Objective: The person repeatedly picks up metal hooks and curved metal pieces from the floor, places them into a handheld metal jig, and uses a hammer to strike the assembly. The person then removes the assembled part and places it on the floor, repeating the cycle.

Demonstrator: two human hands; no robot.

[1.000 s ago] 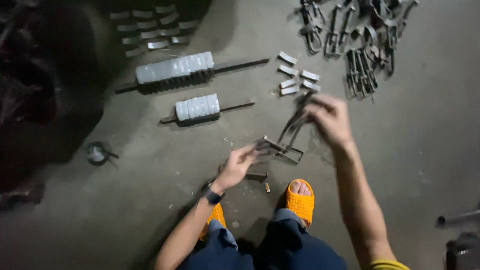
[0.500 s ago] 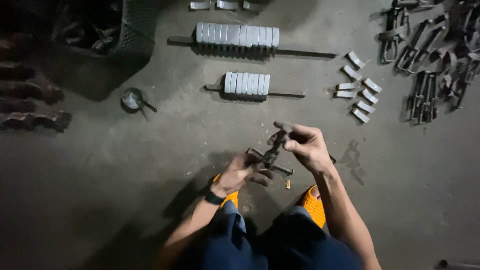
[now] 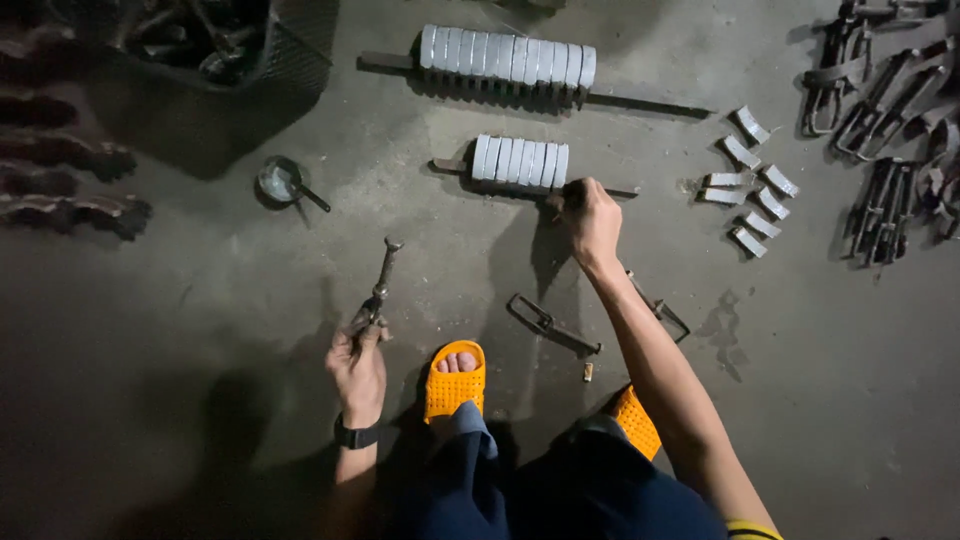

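My left hand [image 3: 358,365] grips the lower end of a rusty metal bracket [image 3: 376,290] that points up and away over the concrete floor. My right hand [image 3: 590,218] is stretched forward and closed around the thin rod [image 3: 610,190] of the nearer, shorter stack of silvery plates [image 3: 520,161]. A longer rod with a bigger stack of silvery plates [image 3: 508,57] lies beyond it. Between my feet in orange sandals [image 3: 453,380] lie two more rusty brackets, one [image 3: 550,326] near my knee and one [image 3: 660,308] partly hidden behind my right forearm.
Several loose silvery plates [image 3: 750,180] lie to the right. A heap of rusty brackets [image 3: 880,110] fills the far right. A small round tin with a brush [image 3: 282,183] sits to the left, a dark basket [image 3: 220,40] at the top left, rusty parts [image 3: 70,180] along the left edge.
Both hands were together on one bracket. Now they have parted: my right hand has reached forward to the short stack's rod, my left hand has swung left with a bracket.
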